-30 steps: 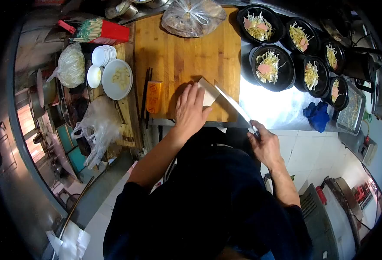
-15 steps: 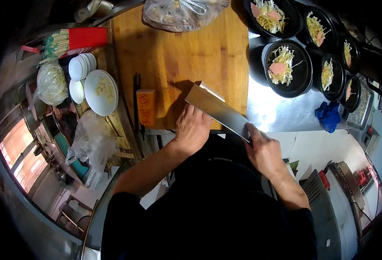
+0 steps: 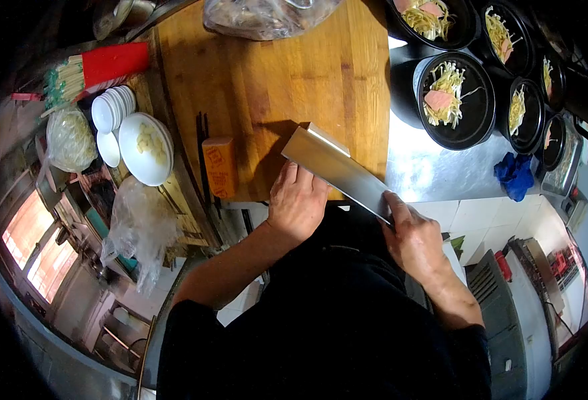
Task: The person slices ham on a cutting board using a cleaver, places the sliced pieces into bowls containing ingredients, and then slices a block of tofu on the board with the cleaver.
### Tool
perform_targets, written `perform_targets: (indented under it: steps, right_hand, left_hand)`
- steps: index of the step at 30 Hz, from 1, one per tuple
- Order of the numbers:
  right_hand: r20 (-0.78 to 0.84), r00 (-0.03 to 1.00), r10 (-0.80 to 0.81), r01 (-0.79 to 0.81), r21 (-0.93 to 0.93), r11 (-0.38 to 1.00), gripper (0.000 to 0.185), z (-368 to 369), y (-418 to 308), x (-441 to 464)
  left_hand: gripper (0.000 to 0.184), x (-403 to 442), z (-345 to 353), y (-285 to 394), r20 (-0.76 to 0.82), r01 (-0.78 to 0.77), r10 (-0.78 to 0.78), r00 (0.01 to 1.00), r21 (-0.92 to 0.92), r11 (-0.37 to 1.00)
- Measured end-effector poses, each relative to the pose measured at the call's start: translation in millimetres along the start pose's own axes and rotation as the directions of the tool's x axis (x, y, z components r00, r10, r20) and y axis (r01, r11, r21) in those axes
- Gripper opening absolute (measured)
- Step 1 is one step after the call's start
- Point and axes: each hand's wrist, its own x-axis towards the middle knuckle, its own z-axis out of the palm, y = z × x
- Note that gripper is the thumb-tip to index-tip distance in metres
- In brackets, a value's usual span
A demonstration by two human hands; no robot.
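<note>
My right hand (image 3: 415, 237) grips a wide-bladed cleaver (image 3: 337, 172) by its handle end, index finger along the blade. The blade slants across the near edge of the wooden cutting board (image 3: 287, 80). Along its far side a pale, flat-edged piece (image 3: 328, 139) shows; most of it is hidden by the blade. Close against the blade's near side is my left hand (image 3: 299, 203), fingers together and bent, their tips partly hidden. What they press on cannot be made out. An orange printed packet (image 3: 220, 167) and dark chopsticks (image 3: 204, 153) lie to the left.
Several black bowls (image 3: 480, 100) with enoki mushrooms and pink slices stand on the steel counter (image 3: 414, 167) at right, near a crumpled blue cloth (image 3: 514, 177). A plastic bag (image 3: 260, 19) lies at the board's far edge. White dishes (image 3: 166, 150) and a skewer bundle (image 3: 64, 81) sit left.
The view has shifted slightly, so the bowls appear further right and the dishes further left. Both hands and the cleaver keep nearly the same position on the board.
</note>
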Motion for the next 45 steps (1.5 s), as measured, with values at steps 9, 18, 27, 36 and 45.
perform_targets:
  steps: [9, 18, 27, 36, 45]
  right_hand:
    - [0.0, 1.0, 0.011, -0.011, 0.026, 1.0, 0.057, -0.2, -1.9, 3.2]
    - [-0.063, 0.997, -0.045, 0.046, 0.008, 0.999, 0.056, 4.6, 3.3, 3.3]
    - [-0.053, 0.997, -0.055, 0.055, 0.004, 0.998, 0.061, 2.3, 6.7, 3.5]
    - [-0.021, 0.999, -0.039, 0.039, 0.016, 0.999, 0.061, 1.9, 8.7, 5.1]
    - [0.028, 0.999, -0.039, 0.037, 0.037, 0.999, 0.065, 3.6, 15.7, 7.4]
  left_hand:
    - [0.051, -0.5, 2.3, -2.7, 0.036, -0.015, 0.016, 0.999, -0.019, 1.0]
    - [0.035, 4.4, -2.8, -1.0, 0.0, -0.023, 0.023, 1.0, -0.003, 1.0]
    - [0.035, 2.8, 0.4, -0.9, -0.011, -0.035, 0.035, 0.999, 0.04, 0.999]
    - [0.037, 5.1, -2.2, 1.1, -0.036, -0.04, 0.043, 0.998, 0.076, 0.996]
    - [0.039, 5.8, -0.2, 2.6, -0.076, -0.046, 0.049, 0.996, 0.042, 0.998]
